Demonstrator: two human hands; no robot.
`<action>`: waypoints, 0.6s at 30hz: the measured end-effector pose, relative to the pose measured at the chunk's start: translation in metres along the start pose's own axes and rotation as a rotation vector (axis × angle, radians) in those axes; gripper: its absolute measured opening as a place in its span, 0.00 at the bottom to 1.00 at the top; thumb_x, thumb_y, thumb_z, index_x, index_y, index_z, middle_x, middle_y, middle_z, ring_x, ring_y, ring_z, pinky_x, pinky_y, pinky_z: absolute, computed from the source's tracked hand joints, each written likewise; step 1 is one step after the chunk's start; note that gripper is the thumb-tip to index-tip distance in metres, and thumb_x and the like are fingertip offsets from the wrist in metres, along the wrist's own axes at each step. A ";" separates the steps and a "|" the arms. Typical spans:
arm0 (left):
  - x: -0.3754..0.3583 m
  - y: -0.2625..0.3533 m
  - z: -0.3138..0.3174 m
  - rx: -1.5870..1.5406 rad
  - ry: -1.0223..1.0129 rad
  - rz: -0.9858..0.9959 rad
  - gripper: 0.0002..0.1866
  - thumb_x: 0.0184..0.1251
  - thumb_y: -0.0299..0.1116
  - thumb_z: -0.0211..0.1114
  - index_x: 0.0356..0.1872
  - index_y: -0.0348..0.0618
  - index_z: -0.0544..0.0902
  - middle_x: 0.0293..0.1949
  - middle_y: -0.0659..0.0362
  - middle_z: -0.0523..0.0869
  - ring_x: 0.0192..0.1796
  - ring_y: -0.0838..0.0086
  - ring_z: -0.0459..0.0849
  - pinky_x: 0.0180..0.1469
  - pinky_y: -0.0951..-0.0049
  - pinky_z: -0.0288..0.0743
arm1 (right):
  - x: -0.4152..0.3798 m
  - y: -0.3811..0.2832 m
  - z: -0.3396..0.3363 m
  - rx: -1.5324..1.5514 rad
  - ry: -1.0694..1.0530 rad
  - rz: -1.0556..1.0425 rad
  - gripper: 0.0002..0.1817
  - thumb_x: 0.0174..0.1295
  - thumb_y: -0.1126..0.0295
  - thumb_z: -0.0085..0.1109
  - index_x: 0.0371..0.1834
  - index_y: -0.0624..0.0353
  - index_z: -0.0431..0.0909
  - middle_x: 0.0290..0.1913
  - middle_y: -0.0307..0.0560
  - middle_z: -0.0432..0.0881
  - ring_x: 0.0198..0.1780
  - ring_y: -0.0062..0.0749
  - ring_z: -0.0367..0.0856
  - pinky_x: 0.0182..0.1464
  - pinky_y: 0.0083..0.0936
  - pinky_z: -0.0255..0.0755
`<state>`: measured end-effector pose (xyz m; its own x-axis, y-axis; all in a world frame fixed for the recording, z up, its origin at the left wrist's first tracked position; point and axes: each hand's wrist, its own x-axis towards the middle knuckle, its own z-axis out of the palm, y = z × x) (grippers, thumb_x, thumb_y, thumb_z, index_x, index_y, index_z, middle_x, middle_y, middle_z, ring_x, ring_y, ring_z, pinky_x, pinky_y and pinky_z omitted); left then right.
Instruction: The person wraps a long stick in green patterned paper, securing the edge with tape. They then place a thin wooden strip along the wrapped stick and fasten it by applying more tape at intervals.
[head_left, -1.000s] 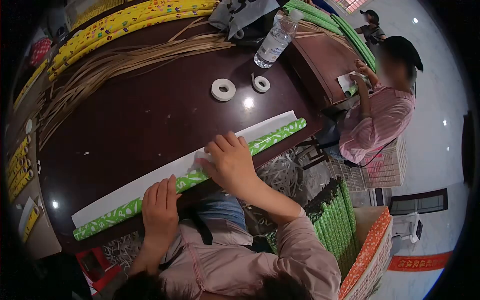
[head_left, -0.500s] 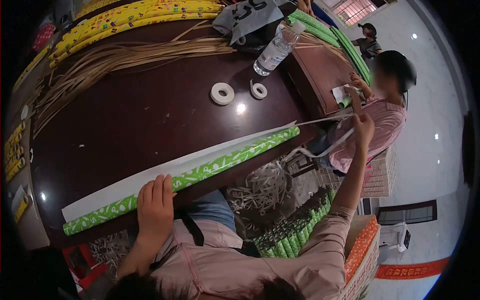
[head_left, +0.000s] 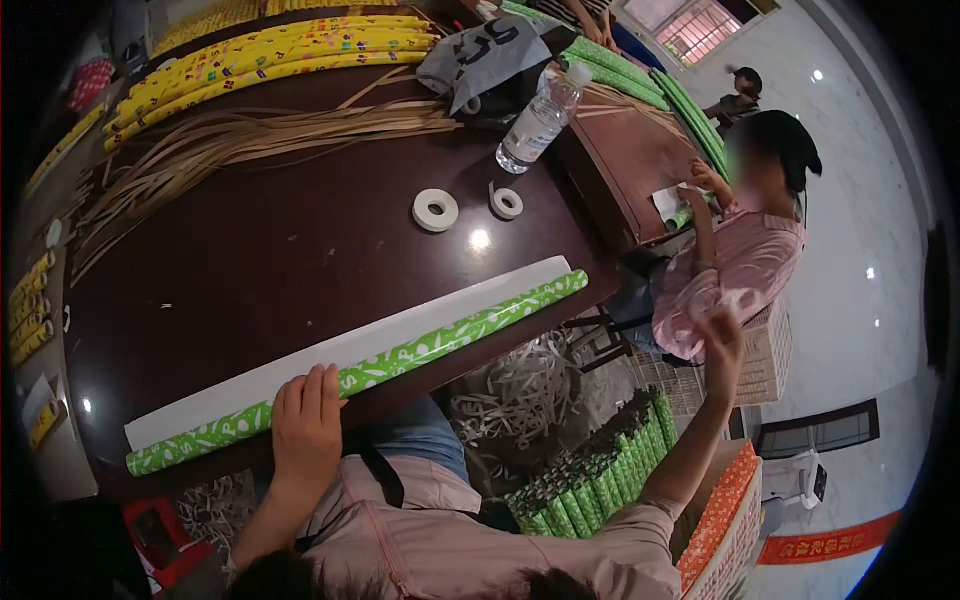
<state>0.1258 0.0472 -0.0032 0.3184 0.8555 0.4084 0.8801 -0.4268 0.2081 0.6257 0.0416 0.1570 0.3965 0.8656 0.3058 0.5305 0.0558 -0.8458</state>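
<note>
Head view, green roll (head_left: 400, 355) lying lower-left to upper-right

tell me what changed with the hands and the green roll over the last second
The right hand left the green roll, pulled a thin white strip off toward the right, and is now raised out past the table edge; whether it still holds the strip is unclear. The left hand stayed pressed on the roll, and the tape rolls and bottle did not move.

roll (head_left: 400, 355): along the table's (head_left: 250, 250) near edge
tape rings (head_left: 436, 210): behind it
bottle (head_left: 535, 108): far right corner
</note>
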 end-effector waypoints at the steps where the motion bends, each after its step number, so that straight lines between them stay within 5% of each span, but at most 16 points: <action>1: 0.000 0.000 -0.001 -0.003 -0.010 0.005 0.24 0.60 0.28 0.66 0.58 0.32 0.76 0.54 0.47 0.79 0.52 0.57 0.77 0.57 0.57 0.72 | -0.010 0.010 0.006 0.008 -0.350 0.234 0.06 0.64 0.74 0.63 0.42 0.60 0.80 0.35 0.38 0.82 0.36 0.20 0.79 0.38 0.20 0.74; 3: 0.002 0.000 -0.004 0.027 0.002 0.003 0.24 0.60 0.30 0.66 0.58 0.33 0.76 0.53 0.48 0.79 0.51 0.58 0.77 0.58 0.58 0.72 | -0.015 0.050 0.018 -0.191 -0.932 0.608 0.06 0.64 0.72 0.64 0.41 0.62 0.81 0.31 0.37 0.83 0.35 0.22 0.81 0.37 0.23 0.77; 4: 0.002 0.001 -0.005 0.023 -0.002 0.014 0.24 0.60 0.30 0.66 0.58 0.33 0.76 0.53 0.48 0.79 0.52 0.58 0.77 0.58 0.58 0.72 | -0.017 0.090 0.018 -0.403 -0.958 0.698 0.13 0.58 0.67 0.69 0.44 0.58 0.83 0.32 0.42 0.86 0.36 0.30 0.85 0.37 0.30 0.78; 6: 0.003 0.000 -0.008 0.016 -0.007 0.030 0.25 0.60 0.31 0.67 0.58 0.33 0.76 0.53 0.49 0.79 0.52 0.60 0.78 0.59 0.59 0.71 | -0.022 0.150 0.008 -1.228 -0.819 0.489 0.22 0.47 0.64 0.75 0.45 0.59 0.82 0.36 0.52 0.87 0.40 0.42 0.87 0.40 0.39 0.79; 8: 0.002 0.000 -0.008 0.030 0.010 0.029 0.24 0.60 0.31 0.67 0.58 0.33 0.76 0.52 0.49 0.79 0.52 0.60 0.78 0.59 0.59 0.71 | -0.030 0.126 0.029 -1.491 -0.330 0.356 0.27 0.40 0.60 0.76 0.45 0.59 0.82 0.40 0.58 0.86 0.45 0.48 0.86 0.42 0.45 0.78; 9: 0.002 0.000 -0.008 0.033 0.011 0.044 0.24 0.60 0.31 0.67 0.57 0.33 0.77 0.52 0.50 0.79 0.52 0.60 0.77 0.59 0.59 0.71 | -0.017 0.103 0.041 -1.379 -0.401 0.229 0.20 0.47 0.65 0.73 0.41 0.62 0.82 0.38 0.56 0.85 0.42 0.47 0.86 0.43 0.39 0.77; 11: 0.002 0.000 -0.007 0.046 0.027 0.047 0.24 0.60 0.32 0.66 0.57 0.33 0.77 0.52 0.50 0.79 0.52 0.60 0.77 0.59 0.60 0.71 | 0.014 0.059 0.093 -0.681 -0.437 -0.169 0.16 0.52 0.70 0.71 0.44 0.60 0.84 0.39 0.53 0.86 0.40 0.45 0.85 0.41 0.35 0.77; 13: 0.003 0.001 -0.009 -0.020 0.037 0.038 0.23 0.60 0.28 0.68 0.57 0.32 0.77 0.51 0.49 0.80 0.50 0.58 0.77 0.54 0.56 0.73 | 0.022 -0.004 0.167 -0.023 -0.538 -0.056 0.10 0.56 0.77 0.68 0.42 0.62 0.83 0.35 0.47 0.84 0.34 0.33 0.82 0.38 0.27 0.74; 14: 0.001 0.000 -0.008 0.062 0.029 0.054 0.24 0.60 0.32 0.65 0.57 0.34 0.77 0.51 0.51 0.79 0.51 0.60 0.77 0.58 0.61 0.72 | 0.028 -0.045 0.200 -0.230 -0.549 -0.379 0.07 0.58 0.78 0.67 0.40 0.63 0.84 0.33 0.45 0.83 0.32 0.24 0.79 0.37 0.24 0.73; 18: 0.002 0.002 -0.013 0.059 0.028 0.059 0.22 0.62 0.31 0.64 0.56 0.33 0.77 0.50 0.51 0.80 0.50 0.61 0.78 0.56 0.62 0.72 | 0.062 -0.086 0.354 0.056 -0.633 -0.728 0.05 0.57 0.77 0.64 0.37 0.62 0.84 0.36 0.51 0.83 0.37 0.47 0.82 0.38 0.35 0.76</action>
<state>0.1240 0.0443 0.0099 0.3611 0.8203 0.4435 0.8795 -0.4577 0.1304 0.3393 0.2663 0.0939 -0.5013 0.7167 0.4848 0.4434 0.6939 -0.5673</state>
